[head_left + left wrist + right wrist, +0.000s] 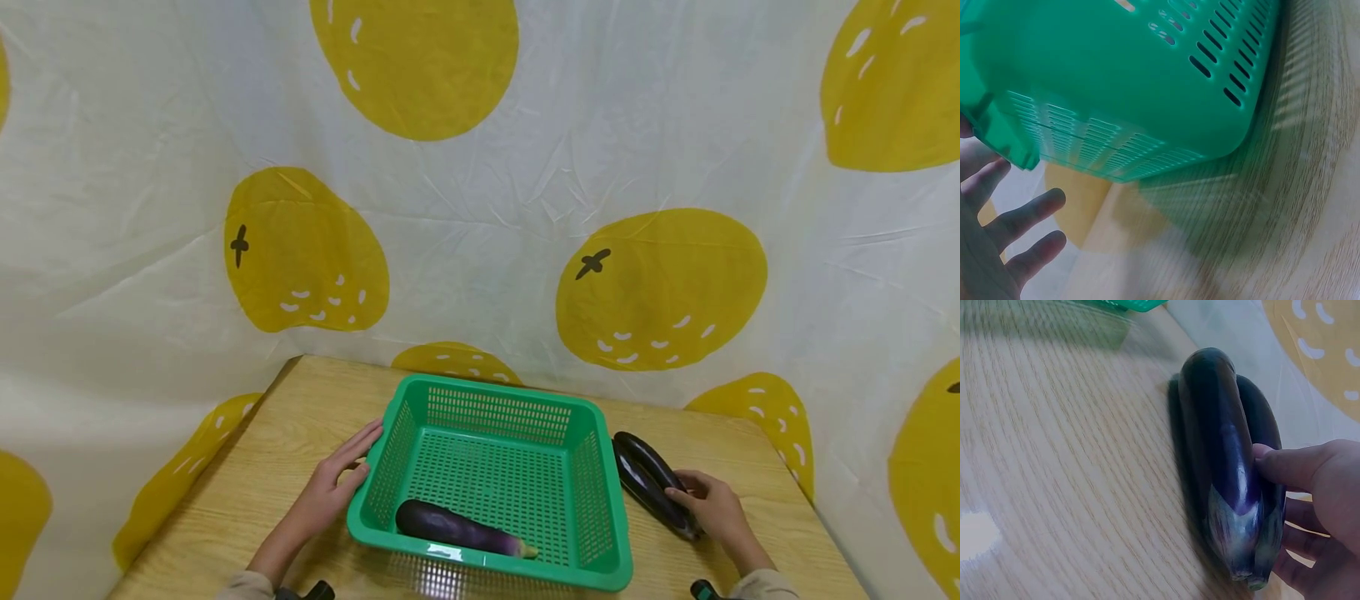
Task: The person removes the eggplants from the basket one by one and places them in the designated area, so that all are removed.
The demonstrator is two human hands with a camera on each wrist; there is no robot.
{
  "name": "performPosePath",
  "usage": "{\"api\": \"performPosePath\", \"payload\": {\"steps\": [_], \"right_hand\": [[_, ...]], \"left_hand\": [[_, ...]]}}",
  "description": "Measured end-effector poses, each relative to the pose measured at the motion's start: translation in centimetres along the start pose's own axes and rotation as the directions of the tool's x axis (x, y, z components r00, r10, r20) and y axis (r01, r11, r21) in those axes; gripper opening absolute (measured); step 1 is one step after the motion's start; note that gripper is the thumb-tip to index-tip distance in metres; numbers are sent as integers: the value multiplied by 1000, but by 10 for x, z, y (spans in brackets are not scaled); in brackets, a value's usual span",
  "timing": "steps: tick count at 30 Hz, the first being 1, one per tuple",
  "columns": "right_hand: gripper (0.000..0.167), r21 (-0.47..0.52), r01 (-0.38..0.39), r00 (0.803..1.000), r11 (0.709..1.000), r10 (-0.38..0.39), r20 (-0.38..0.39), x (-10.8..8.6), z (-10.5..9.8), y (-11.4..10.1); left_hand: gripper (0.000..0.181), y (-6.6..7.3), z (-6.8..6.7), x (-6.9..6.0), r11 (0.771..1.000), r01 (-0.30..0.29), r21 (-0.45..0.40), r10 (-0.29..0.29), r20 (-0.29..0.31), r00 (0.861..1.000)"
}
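We see two eggplants lying side by side, touching: an outer eggplant [1263, 419] and an inner eggplant [1213, 406]. Our right hand [712, 508] is the near one. It pinches the outer eggplant, with the thumb on top, by the gap between the two, and the fingers on the far side. The grip is narrow, and it sits closer to the stem ends than to the round ends. From the grip, the long way of both eggplants runs forward and left, with the stems pointing back toward us. The inner eggplant lies just left of the grip.

Farther left of that grip is a green basket [620, 550]. The round ends are close to its side, but we cannot tell if they touch it. Inside, along the front wall, lies a third eggplant [457, 529], its stem pointing right, toward the grip.

Past the basket, our left hand [330, 479] rests on its left side, fingers long and spread, not curled around anything. Under everything is a wooden table [322, 400].
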State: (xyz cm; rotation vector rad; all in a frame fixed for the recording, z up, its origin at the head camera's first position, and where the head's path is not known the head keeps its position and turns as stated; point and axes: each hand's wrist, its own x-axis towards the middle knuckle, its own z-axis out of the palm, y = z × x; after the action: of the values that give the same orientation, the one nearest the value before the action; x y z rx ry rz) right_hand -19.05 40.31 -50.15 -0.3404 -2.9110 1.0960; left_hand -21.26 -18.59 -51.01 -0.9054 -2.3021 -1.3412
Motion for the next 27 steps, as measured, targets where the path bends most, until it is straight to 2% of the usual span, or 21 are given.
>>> {"api": "performPosePath", "payload": {"steps": [4, 13, 20, 27], "right_hand": [[60, -3, 0, 1000, 1000, 0, 0, 0, 0, 0], [58, 18, 2, 1000, 1000, -2, -5, -1, 0, 1], [55, 36, -12, 999, 999, 13, -34, -1, 0, 2], [54, 48, -26, 999, 998, 28, -39, -2, -1, 1]], "left_hand": [[50, 0, 1, -1, 1000, 14, -5, -14, -2, 1000], [50, -2, 1, -1, 1000, -8, 6, 8, -1, 1000], [50, -1, 2, -1, 1000, 14, 6, -14, -1, 1000], [50, -2, 2, -2, 1000, -11, 16, 11, -2, 1000]]}}
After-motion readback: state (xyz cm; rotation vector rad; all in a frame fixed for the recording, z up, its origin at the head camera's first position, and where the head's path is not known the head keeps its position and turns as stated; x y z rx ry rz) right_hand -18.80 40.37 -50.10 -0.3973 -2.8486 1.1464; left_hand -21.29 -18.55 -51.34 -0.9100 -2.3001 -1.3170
